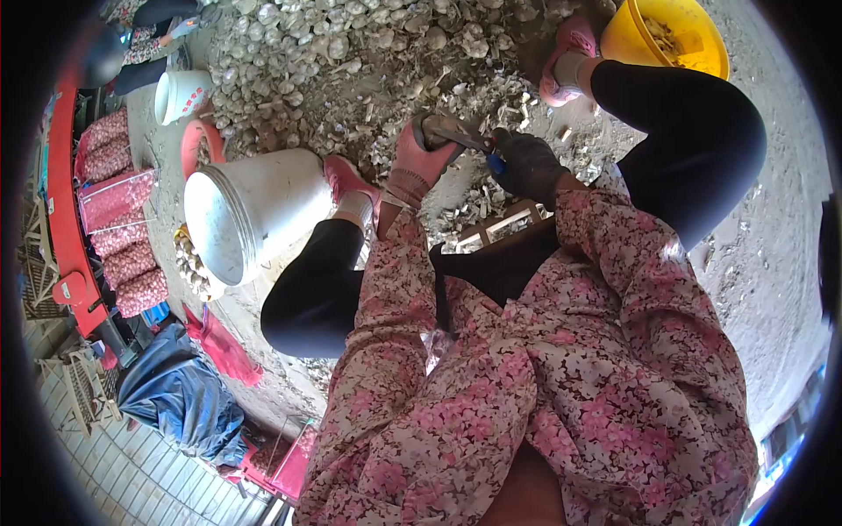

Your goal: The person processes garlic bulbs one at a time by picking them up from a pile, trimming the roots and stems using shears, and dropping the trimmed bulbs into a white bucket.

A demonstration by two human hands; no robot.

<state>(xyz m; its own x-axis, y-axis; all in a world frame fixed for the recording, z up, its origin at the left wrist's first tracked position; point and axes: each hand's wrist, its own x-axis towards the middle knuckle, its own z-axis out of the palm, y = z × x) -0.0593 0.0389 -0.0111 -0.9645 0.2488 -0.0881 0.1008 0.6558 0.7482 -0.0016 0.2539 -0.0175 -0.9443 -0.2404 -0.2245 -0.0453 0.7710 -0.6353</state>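
Observation:
My left hand [423,158], in a pink glove with grey fingers, is closed around a garlic bulb [438,129], mostly covered by the fingers. From the right, my right hand [529,167] in a dark glove grips pruning shears with a blue handle [496,164]. The metal blades [465,137] of the shears reach across to the bulb, right at the left fingertips. Both hands meet between my knees, above ground strewn with cut stems and dry skins. Beyond them spreads a large heap of garlic bulbs [333,39].
A white bucket [289,197] lies tipped at my left, near a smaller white bucket [189,95]. A yellow bucket [710,53] with trimmings stands by my right foot. Filled red net sacks [132,263] line the left side. Another person's gloved hand [184,28] shows top left.

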